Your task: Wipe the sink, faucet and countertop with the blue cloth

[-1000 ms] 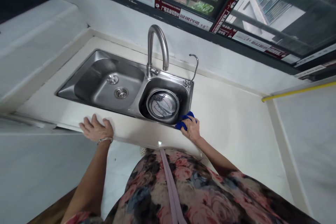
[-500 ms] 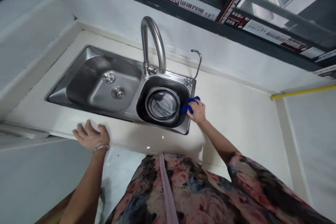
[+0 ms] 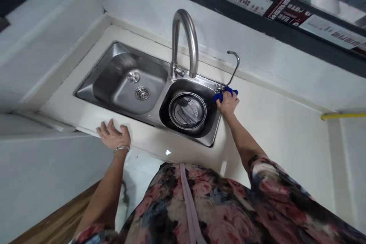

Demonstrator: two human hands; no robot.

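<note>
Right hand [image 3: 228,103] is clutching a blue cloth [image 3: 217,97], poking out its far side at the far right corner of the sink [image 3: 211,136]; left hand [image 3: 113,136] sits spread on the near counter [image 3: 148,137].

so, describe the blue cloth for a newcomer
Find the double steel sink in the pale countertop. At its back right corner, by the thin faucet, the right hand holds a bunched cloth. Vivid blue sets it apart from both metal neighbours.

Looks like a kitchen, going by the double-bowl steel sink [image 3: 165,92] set into a pale counter [image 3: 265,122], its tall arched faucet [image 3: 194,51], and the round perforated strainer [image 3: 195,108] inside.
</note>
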